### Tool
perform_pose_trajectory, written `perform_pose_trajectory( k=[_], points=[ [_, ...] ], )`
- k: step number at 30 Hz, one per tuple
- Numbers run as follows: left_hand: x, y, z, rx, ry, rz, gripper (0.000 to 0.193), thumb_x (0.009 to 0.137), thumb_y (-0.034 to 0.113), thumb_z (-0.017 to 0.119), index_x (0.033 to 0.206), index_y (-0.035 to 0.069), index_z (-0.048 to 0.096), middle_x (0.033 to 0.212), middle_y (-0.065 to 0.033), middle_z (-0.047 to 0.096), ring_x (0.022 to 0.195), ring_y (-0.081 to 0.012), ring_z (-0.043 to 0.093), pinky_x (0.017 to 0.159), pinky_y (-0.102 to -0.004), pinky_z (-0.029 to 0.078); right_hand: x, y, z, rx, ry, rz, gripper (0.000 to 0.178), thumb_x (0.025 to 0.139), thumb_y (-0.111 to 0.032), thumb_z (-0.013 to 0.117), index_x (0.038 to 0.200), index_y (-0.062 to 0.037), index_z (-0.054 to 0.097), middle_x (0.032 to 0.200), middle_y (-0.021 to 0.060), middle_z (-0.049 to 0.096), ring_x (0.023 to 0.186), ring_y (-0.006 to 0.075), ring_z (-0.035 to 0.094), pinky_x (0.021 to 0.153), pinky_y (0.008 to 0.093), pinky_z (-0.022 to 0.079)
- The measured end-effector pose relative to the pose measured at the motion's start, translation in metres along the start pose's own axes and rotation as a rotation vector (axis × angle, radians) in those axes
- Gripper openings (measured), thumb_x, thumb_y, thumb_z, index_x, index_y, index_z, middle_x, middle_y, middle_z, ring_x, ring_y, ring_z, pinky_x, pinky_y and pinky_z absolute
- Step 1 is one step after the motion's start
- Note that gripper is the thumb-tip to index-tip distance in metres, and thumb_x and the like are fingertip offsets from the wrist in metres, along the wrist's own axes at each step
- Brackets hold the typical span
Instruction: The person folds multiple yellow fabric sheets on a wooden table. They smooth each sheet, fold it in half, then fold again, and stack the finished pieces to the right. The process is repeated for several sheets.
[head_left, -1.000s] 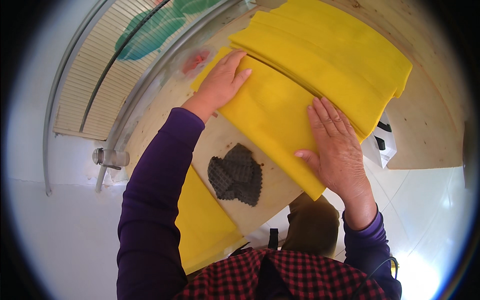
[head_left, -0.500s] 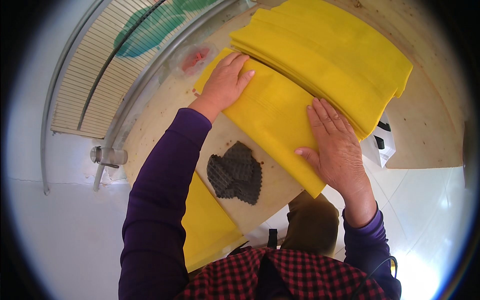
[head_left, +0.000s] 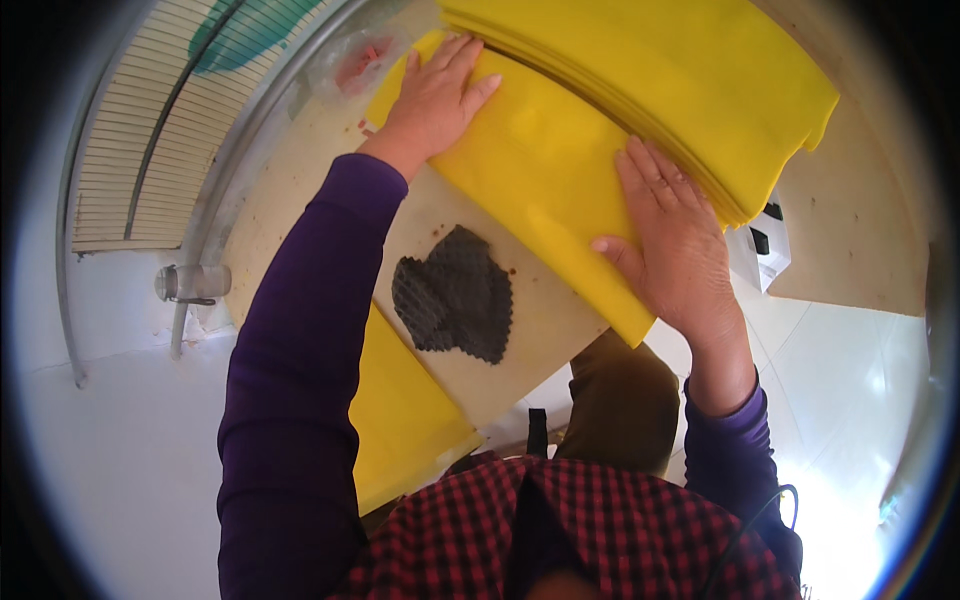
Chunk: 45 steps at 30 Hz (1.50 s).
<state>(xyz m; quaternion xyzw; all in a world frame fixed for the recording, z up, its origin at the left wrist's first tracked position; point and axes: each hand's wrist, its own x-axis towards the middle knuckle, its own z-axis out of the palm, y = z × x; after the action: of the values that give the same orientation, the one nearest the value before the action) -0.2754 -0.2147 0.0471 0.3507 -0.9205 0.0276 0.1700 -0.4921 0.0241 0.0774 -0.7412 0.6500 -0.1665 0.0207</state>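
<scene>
Hands lie flat, fingers spread, on a folded yellow cloth [head_left: 545, 175] that crosses the pale worktop [head_left: 545, 320]. The left hand [head_left: 435, 95] presses its far end, the right hand [head_left: 675, 235] its near end, thumb hooked over the near edge; neither grips anything. Beyond the cloth, touching it, sits a stack of yellow sheets [head_left: 680, 75], cut off by the picture's top. Nearer than the cloth, well apart from it, lies a dark mesh scrap [head_left: 455, 295]. Another yellow sheet [head_left: 405, 420] hangs below the worktop, partly hidden by the left sleeve.
</scene>
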Motion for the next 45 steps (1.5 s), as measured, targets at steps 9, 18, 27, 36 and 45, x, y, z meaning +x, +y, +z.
perform_pose_trajectory(
  k=[9, 18, 27, 36, 45],
  points=[
    [-0.002, 0.006, 0.002, 0.000, 0.099, -0.010, 0.062, 0.097, 0.050, 0.041, 0.140, 0.006, 0.041, 0.147, -0.0121, 0.039, 0.139, -0.0272, 0.031, 0.115, -0.0520, 0.016, 0.000, -0.005, 0.003, -0.034, 0.032, 0.019, 0.074, 0.085, -0.047, 0.060, 0.139, 0.0002, 0.041, 0.146, 0.0149, 0.040, 0.138, 0.0290, 0.033, 0.115, 0.0399, 0.023],
    [-0.005, 0.009, -0.033, 0.104, 0.140, 0.028, 0.051, 0.100, 0.042, 0.038, 0.137, 0.009, 0.046, 0.144, -0.0111, 0.044, 0.138, -0.0269, 0.033, 0.115, -0.0464, 0.019, -0.002, -0.010, -0.007, -0.029, 0.059, 0.016, 0.070, 0.087, -0.042, 0.060, 0.140, -0.0002, 0.041, 0.146, 0.0154, 0.039, 0.138, 0.0300, 0.032, 0.115, 0.0425, 0.023],
    [-0.016, 0.010, -0.039, -0.030, 0.113, -0.014, 0.047, 0.099, 0.038, 0.042, 0.135, 0.008, 0.048, 0.141, -0.0117, 0.047, 0.132, -0.0297, 0.040, 0.110, -0.0410, 0.029, -0.006, -0.021, -0.031, 0.003, 0.032, -0.028, 0.066, 0.084, -0.038, 0.066, 0.135, -0.0003, 0.047, 0.141, 0.0164, 0.045, 0.135, 0.0292, 0.037, 0.115, 0.0432, 0.024],
    [-0.016, 0.004, -0.022, -0.176, 0.161, -0.006, 0.041, 0.097, 0.030, 0.048, 0.130, 0.007, 0.052, 0.137, -0.0152, 0.050, 0.126, -0.0324, 0.045, 0.106, -0.0428, 0.034, 0.030, -0.050, -0.075, -0.008, 0.078, -0.257, 0.063, 0.084, -0.037, 0.065, 0.131, 0.0013, 0.048, 0.138, 0.0178, 0.047, 0.133, 0.0307, 0.040, 0.112, 0.0410, 0.029],
    [-0.015, 0.004, -0.018, -0.277, 0.137, -0.083, 0.043, 0.097, 0.030, 0.048, 0.132, 0.005, 0.050, 0.135, -0.0155, 0.051, 0.126, -0.0335, 0.045, 0.105, -0.0414, 0.035, 0.091, -0.044, 0.001, -0.116, -0.075, -0.237, 0.075, 0.095, -0.054, 0.042, 0.144, 0.0018, 0.031, 0.151, 0.0172, 0.031, 0.142, 0.0283, 0.024, 0.116, 0.0390, 0.020]
  ],
)
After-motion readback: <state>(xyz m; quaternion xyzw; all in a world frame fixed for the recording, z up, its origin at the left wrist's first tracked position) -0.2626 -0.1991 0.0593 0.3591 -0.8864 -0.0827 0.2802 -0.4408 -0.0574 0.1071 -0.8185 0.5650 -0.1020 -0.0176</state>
